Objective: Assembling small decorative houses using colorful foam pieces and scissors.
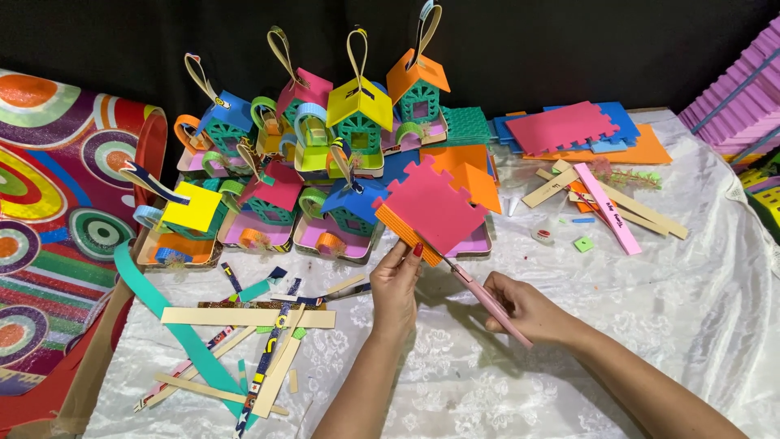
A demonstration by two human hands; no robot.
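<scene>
Both forearms are bare, no sleeves, and the left hand (396,286) has red polish on its thumbnail.

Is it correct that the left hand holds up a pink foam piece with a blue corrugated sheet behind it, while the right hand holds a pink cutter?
Not quite. In the head view, the corrugated sheet behind the pink foam piece is orange, not blue. The left hand does hold them up, and the right hand holds the pink cutter.

My left hand (396,284) at centre, foam sheet (429,205) at its 1 o'clock. My right hand (524,307) at 3 o'clock. Strip pile (244,325) at 9. Model houses (325,162) at 11, behind. Foam stack (581,130) at 2.
</scene>
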